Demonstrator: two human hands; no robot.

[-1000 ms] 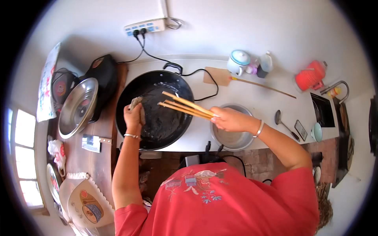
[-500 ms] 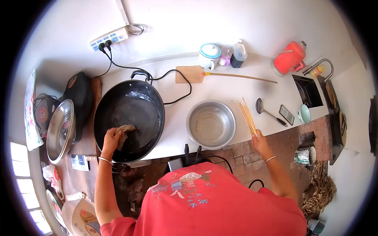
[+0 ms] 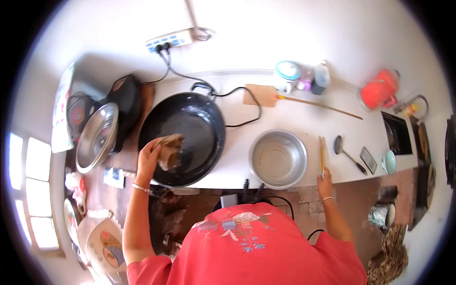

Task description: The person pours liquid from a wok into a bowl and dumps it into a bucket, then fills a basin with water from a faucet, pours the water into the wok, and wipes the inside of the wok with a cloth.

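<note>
My left hand (image 3: 149, 159) grips a crumpled brown cloth (image 3: 169, 153) over the left part of the large black pan (image 3: 202, 137). Its fingers are closed on the cloth's upper edge, and the rest hangs down. At the counter's front edge, my right hand (image 3: 325, 184) is closed round the lower ends of several wooden chopsticks (image 3: 323, 154), which point away from me. Between the pan and the chopsticks sits a round metal basin (image 3: 278, 159).
A ladle (image 3: 349, 154), a phone (image 3: 368, 160) and a green bowl (image 3: 389, 162) lie to the right. Behind are a wooden paddle (image 3: 261, 96), a lidded mug (image 3: 287, 76) and a red thermos (image 3: 379, 89). A cleaver (image 3: 114, 177) lies left.
The view has shifted. My right hand has moved away from the pan, past the basin, and the chopsticks now lie low by the counter. The cloth has come up from the pan's surface and hangs loose.
</note>
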